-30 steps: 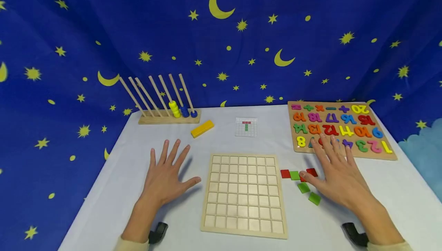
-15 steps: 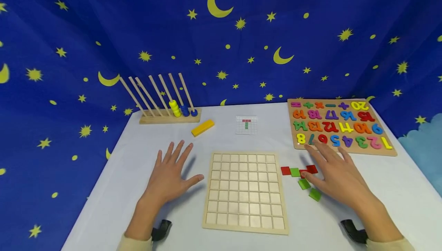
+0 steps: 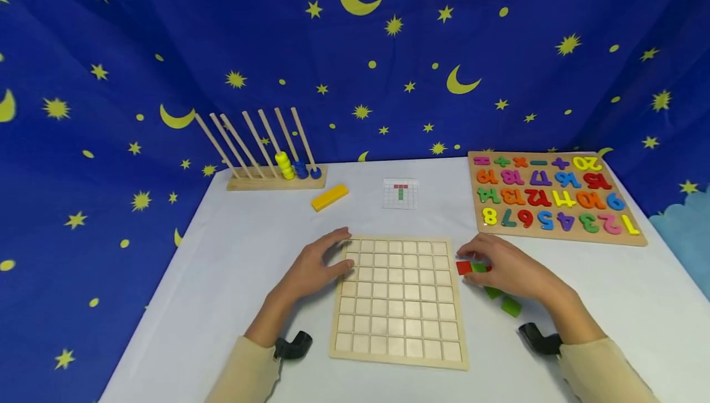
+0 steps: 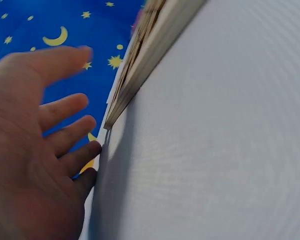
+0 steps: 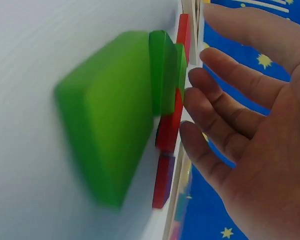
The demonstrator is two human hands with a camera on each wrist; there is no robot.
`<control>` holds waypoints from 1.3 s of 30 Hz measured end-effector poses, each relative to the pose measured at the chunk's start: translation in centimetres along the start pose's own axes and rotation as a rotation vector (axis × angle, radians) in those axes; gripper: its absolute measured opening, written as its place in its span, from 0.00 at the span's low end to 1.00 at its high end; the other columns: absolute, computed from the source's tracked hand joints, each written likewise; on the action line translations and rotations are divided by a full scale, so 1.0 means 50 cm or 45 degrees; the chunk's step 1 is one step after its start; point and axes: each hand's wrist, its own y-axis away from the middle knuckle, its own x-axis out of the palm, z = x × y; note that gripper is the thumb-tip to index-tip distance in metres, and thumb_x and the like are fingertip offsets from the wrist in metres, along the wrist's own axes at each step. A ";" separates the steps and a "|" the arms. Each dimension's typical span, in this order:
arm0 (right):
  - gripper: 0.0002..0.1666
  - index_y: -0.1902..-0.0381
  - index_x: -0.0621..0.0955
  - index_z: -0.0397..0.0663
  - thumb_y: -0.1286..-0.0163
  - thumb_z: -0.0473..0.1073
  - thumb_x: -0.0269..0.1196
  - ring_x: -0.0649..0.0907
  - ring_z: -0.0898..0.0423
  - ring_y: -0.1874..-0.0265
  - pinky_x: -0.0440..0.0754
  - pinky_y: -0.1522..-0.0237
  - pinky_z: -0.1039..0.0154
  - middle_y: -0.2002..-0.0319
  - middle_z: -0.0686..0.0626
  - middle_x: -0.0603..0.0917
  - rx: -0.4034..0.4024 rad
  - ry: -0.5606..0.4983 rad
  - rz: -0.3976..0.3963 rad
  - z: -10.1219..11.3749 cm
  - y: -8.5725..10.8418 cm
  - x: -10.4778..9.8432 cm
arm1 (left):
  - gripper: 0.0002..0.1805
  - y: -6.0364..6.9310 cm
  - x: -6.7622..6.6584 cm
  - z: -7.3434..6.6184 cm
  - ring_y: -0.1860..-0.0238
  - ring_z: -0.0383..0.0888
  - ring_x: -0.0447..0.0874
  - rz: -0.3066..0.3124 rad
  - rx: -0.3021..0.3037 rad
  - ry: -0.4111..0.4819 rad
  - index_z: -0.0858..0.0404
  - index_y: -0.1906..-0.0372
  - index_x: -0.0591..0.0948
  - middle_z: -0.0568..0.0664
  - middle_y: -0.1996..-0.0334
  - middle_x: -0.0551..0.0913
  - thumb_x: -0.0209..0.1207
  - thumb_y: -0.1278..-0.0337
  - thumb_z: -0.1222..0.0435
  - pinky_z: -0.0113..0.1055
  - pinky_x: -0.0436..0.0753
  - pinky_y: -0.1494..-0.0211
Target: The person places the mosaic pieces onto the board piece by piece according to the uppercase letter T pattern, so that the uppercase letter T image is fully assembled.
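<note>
On the white worktop (image 3: 194,310) against a starry blue curtain (image 3: 277,27), the wooden grid board (image 3: 396,309) lies between the left hand (image 3: 313,269), grip wide by its edge, and the right hand (image 3: 507,267), grip parted above red and green tiles (image 3: 511,306), with room leftward.

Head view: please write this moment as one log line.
left hand: at left edge of grid board; right hand: at coloured tiles; pattern card: red-green T

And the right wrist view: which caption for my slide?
Fingers of the right hand near green tiles and red tiles on white surface.
</note>
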 end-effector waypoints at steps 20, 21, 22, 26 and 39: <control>0.17 0.55 0.83 0.55 0.44 0.44 0.72 0.76 0.57 0.60 0.79 0.50 0.53 0.61 0.58 0.78 -0.025 0.007 0.076 -0.002 -0.027 0.009 | 0.25 -0.001 0.006 0.037 0.30 0.43 0.59 -0.038 0.137 -0.133 0.58 0.40 0.78 0.45 0.33 0.69 0.63 0.40 0.55 0.41 0.49 0.24; 0.17 0.55 0.83 0.55 0.44 0.43 0.72 0.76 0.57 0.60 0.79 0.50 0.53 0.61 0.58 0.78 -0.027 0.005 0.074 -0.003 -0.026 0.009 | 0.24 -0.002 0.007 0.038 0.30 0.43 0.58 -0.041 0.137 -0.134 0.58 0.40 0.78 0.45 0.33 0.69 0.63 0.40 0.56 0.41 0.48 0.24; 0.17 0.56 0.83 0.55 0.44 0.43 0.72 0.76 0.57 0.60 0.79 0.50 0.53 0.61 0.58 0.78 -0.024 0.004 0.074 -0.003 -0.025 0.009 | 0.24 -0.003 0.007 0.038 0.30 0.43 0.58 -0.040 0.141 -0.137 0.58 0.40 0.78 0.45 0.33 0.69 0.63 0.40 0.56 0.41 0.48 0.24; 0.16 0.56 0.83 0.55 0.44 0.43 0.72 0.75 0.57 0.61 0.79 0.51 0.53 0.62 0.58 0.78 -0.015 -0.003 0.075 -0.004 -0.022 0.006 | 0.24 -0.007 0.009 0.039 0.29 0.44 0.58 -0.030 0.158 -0.132 0.58 0.39 0.77 0.46 0.33 0.69 0.64 0.41 0.57 0.41 0.48 0.24; 0.17 0.57 0.83 0.55 0.45 0.44 0.72 0.75 0.57 0.64 0.80 0.56 0.58 0.64 0.58 0.78 -0.001 -0.034 0.046 -0.006 -0.018 0.005 | 0.24 -0.008 0.012 0.034 0.30 0.44 0.60 -0.049 0.142 -0.133 0.58 0.41 0.79 0.45 0.35 0.71 0.65 0.43 0.58 0.40 0.50 0.25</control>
